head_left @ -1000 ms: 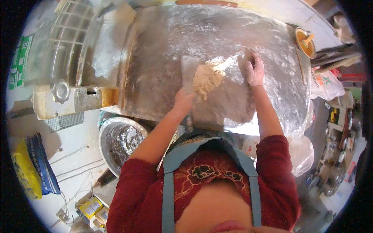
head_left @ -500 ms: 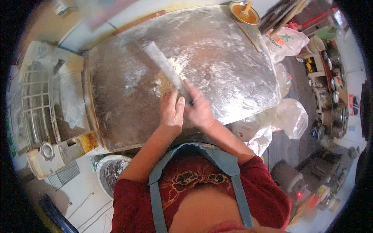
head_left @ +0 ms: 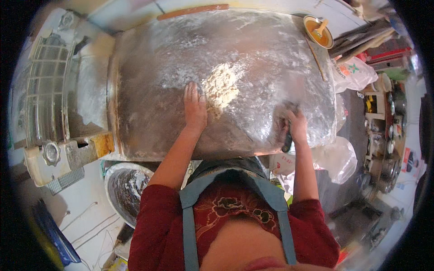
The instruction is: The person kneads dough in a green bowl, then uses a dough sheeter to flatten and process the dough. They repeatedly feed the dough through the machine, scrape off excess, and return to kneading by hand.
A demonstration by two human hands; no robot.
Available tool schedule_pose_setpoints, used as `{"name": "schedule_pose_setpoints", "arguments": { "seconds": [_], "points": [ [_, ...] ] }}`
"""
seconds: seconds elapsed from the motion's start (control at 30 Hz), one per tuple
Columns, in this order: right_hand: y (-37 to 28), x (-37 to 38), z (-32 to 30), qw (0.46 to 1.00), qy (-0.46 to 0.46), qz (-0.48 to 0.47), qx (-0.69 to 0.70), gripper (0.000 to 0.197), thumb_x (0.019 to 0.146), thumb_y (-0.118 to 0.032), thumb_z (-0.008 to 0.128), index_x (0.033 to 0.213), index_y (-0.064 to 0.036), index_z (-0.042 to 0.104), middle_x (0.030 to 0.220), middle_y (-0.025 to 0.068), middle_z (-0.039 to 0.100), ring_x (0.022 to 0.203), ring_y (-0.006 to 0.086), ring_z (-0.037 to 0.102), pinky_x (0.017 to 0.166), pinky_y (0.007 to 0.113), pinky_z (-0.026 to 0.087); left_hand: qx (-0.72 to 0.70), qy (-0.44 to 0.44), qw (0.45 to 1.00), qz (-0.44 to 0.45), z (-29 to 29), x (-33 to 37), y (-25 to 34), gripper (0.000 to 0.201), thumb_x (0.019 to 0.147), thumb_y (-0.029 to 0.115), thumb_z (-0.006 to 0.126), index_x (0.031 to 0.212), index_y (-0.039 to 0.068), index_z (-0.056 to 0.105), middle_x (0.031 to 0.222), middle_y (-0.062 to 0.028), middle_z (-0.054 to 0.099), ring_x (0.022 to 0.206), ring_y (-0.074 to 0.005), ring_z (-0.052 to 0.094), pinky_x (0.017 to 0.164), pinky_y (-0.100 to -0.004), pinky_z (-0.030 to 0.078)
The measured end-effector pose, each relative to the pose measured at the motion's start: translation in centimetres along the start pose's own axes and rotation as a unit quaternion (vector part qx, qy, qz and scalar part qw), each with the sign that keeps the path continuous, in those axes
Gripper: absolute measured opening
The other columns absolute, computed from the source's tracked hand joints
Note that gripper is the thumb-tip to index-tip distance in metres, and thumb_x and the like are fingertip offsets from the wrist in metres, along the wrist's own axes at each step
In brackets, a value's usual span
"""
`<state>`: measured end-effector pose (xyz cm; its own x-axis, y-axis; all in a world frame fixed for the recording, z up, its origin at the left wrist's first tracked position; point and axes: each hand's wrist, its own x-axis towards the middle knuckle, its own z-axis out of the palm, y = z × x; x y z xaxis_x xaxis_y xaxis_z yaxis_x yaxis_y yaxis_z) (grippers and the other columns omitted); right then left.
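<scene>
A heap of pale, crumbly, floury dough lies on the dark, flour-dusted worktop. My left hand rests just left of the heap, palm down with its fingers stretched out, holding nothing. Well to the right of the heap, my right hand is closed round the dark handle of a knife. Motion smears the blade, so its edge and exact tilt cannot be made out; the knife is apart from the dough.
At the far right corner stands a bowl of orange-brown liquid with a brush in it, near a thin stick. A rolling pin lies along the back edge. Left is a metal machine; below, a floury basin; right, plastic bags.
My right hand has swung the knife away to the right, off the dough. My hands are now far apart, and the heap that they and the blade partly covered shows fully.
</scene>
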<state>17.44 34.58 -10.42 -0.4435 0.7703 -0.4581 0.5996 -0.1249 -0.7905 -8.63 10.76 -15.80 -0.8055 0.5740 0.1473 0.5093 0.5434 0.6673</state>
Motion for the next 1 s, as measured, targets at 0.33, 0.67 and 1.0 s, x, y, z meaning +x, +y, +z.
{"name": "schedule_pose_setpoints", "arguments": {
  "seconds": [0.33,0.67,1.0],
  "points": [
    [-7.7,7.2,10.0,0.938,-0.252,-0.109,-0.21,0.041,0.081,-0.024,0.063,0.112,0.0018,0.056,0.084,0.017,0.062,0.071,0.0246,0.057,0.066,0.037,0.045,-0.005,-0.076,0.995,0.061,1.9,2.0,-0.3,0.055,0.093,0.027,0.039,0.138,-0.001,0.03,0.143,-0.0168,0.032,0.132,-0.0338,0.028,0.11,-0.0377,0.022],
    [-1.3,-3.9,19.2,0.972,-0.183,-0.137,-0.051,0.033,0.084,-0.017,0.058,0.109,0.003,0.052,0.064,0.0073,0.055,0.049,0.0156,0.051,0.042,0.03,0.042,-0.489,0.01,0.861,-0.144,3.4,-0.1,1.8,0.053,0.098,0.035,0.029,0.137,0.0,0.033,0.138,-0.0177,0.036,0.128,-0.0277,0.035,0.108,-0.0384,0.025],
    [-4.4,-9.1,15.9,0.952,-0.205,0.009,0.229,0.023,0.088,-0.01,0.054,0.105,0.0042,0.045,0.06,0.0047,0.049,0.044,0.0139,0.045,0.041,0.028,0.038,-0.581,-0.18,0.775,-0.169,-2.1,0.4,8.6,0.053,0.097,0.041,0.035,0.132,0.002,0.038,0.128,-0.0104,0.044,0.116,-0.0207,0.046,0.098,-0.0334,0.039]
  ]
}}
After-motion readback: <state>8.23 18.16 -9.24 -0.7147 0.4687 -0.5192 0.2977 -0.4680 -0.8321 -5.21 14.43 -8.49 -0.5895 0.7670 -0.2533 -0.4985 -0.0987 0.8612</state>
